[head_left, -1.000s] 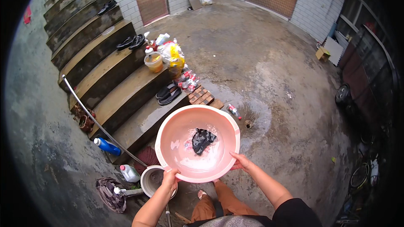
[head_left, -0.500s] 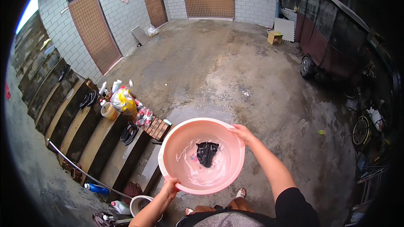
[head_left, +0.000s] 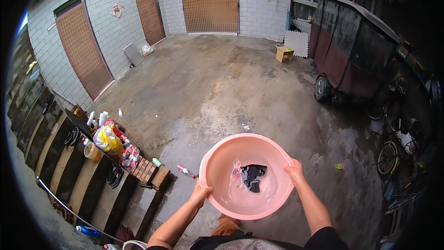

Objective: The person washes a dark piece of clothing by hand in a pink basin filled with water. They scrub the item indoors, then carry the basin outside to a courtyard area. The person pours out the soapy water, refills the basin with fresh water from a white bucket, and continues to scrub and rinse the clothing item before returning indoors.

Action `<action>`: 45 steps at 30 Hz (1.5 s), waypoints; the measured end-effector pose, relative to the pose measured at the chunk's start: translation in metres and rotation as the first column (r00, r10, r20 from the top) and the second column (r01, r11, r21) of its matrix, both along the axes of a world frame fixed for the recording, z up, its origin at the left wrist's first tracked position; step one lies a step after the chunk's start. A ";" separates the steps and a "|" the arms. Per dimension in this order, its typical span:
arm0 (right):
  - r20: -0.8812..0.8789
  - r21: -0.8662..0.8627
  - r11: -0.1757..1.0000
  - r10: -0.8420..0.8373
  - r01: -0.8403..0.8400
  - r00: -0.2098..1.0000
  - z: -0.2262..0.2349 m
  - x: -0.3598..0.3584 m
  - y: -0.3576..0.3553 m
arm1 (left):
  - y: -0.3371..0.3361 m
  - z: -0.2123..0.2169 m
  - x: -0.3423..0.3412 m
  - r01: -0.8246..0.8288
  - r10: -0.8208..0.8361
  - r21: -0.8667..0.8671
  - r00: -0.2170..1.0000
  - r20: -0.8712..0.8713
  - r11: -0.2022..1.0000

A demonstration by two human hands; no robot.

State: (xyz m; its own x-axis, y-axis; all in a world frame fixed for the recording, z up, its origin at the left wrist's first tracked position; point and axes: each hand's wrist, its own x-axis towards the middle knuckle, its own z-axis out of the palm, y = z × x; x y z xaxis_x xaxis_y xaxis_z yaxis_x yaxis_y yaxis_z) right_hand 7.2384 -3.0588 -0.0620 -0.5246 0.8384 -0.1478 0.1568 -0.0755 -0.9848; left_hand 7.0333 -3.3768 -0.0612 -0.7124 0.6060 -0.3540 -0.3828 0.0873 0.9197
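Left hand (head_left: 202, 192) fingers are clamped on the near-left rim of the pink basin (head_left: 222, 157); right hand (head_left: 294, 172) fingers are clamped on the right rim. Between the hands, a dark cloth (head_left: 253, 176) lies in shallow water. Beyond the left fingers: steps (head_left: 88, 176) holding bottles and slippers.

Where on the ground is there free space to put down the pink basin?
The wet concrete floor ahead of the pink basin, between the steps and the dark red three-wheeler, is bare. The steps' edge is crowded with bottles, a yellow bag and sandals.
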 end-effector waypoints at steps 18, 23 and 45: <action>-0.088 0.003 0.965 -0.261 0.262 0.961 0.027 -0.115 0.407 | 0.491 0.080 -0.231 0.292 -0.292 -0.049 0.956 0.014 0.955; -0.050 0.031 0.980 -0.195 0.197 0.979 0.045 -0.185 0.547 | 0.615 0.071 -0.280 0.208 -0.205 -0.154 0.978 0.034 0.966; -0.062 0.008 0.987 -0.162 0.162 0.985 0.097 -0.565 1.082 | 1.148 0.143 -0.665 0.185 -0.193 -0.198 0.981 -0.019 0.963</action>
